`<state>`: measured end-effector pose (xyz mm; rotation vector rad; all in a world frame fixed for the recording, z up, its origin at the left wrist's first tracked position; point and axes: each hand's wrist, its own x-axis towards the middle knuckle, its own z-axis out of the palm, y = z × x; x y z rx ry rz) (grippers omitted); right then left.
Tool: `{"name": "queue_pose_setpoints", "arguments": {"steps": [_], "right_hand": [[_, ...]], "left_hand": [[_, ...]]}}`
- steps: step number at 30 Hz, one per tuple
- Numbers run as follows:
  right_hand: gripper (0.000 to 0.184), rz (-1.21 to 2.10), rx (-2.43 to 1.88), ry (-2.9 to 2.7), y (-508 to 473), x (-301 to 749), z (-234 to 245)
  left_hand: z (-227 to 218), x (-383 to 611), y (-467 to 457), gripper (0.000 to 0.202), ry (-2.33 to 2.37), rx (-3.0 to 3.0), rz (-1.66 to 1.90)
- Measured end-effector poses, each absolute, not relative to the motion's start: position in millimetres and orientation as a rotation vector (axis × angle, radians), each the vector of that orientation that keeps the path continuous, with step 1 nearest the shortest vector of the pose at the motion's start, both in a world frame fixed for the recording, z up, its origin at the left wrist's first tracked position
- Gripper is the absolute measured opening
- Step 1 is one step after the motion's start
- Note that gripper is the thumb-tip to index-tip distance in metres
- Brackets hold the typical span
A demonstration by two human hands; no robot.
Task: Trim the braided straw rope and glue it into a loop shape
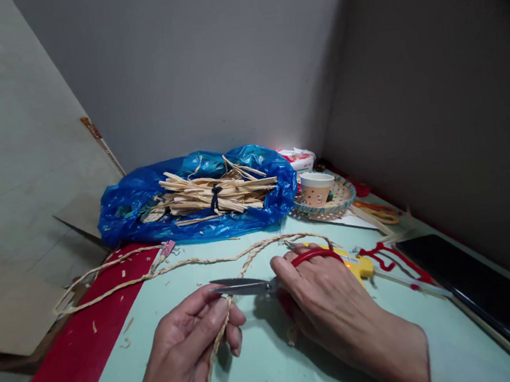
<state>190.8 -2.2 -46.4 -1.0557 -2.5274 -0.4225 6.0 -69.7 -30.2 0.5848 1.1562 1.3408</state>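
Between the thumb and fingers of my left hand (194, 341) is a braided straw cord (217, 339), its lower end trailing down toward me. My right hand (334, 305) grips red-handled scissors (248, 286). Their blades point left and lie across the cord just above my left thumb; whether they touch it I cannot tell. Beyond the blades the cord runs away over the table, and a long loop of it (189, 262) reaches left to a pink-and-metal clip (164, 251). A yellow tool, perhaps a glue gun (359, 265), lies partly hidden behind my right hand.
A blue plastic bag (122, 213) holds a tied straw bundle (237, 194) at the back. Right of it a paper cup (316, 189) stands in a woven tray (343, 195). A black phone-like slab (471, 288) lies on the right. Straw scraps dot the pale green tabletop (134, 379).
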Motion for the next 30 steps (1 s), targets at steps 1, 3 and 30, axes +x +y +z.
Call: {"name": "queue_pose_setpoints", "arguments": {"steps": [1, 3, 30], "right_hand": [[0.024, -0.401, -1.070, -2.533, -2.5, 190.8, -45.2], [0.020, -0.359, -1.095, -2.547, -4.4, 190.3, -42.0], [0.012, -0.398, -1.052, -2.599, -9.0, 187.3, -43.0]], "left_hand": [[-29.9, 6.6, -70.3, 0.012, 1.153, 0.574, 1.340], [-29.6, 7.2, -71.0, 0.021, 1.153, 0.555, 1.340], [-27.7, 13.9, -74.3, 0.014, 1.231, 0.593, 1.315]]}}
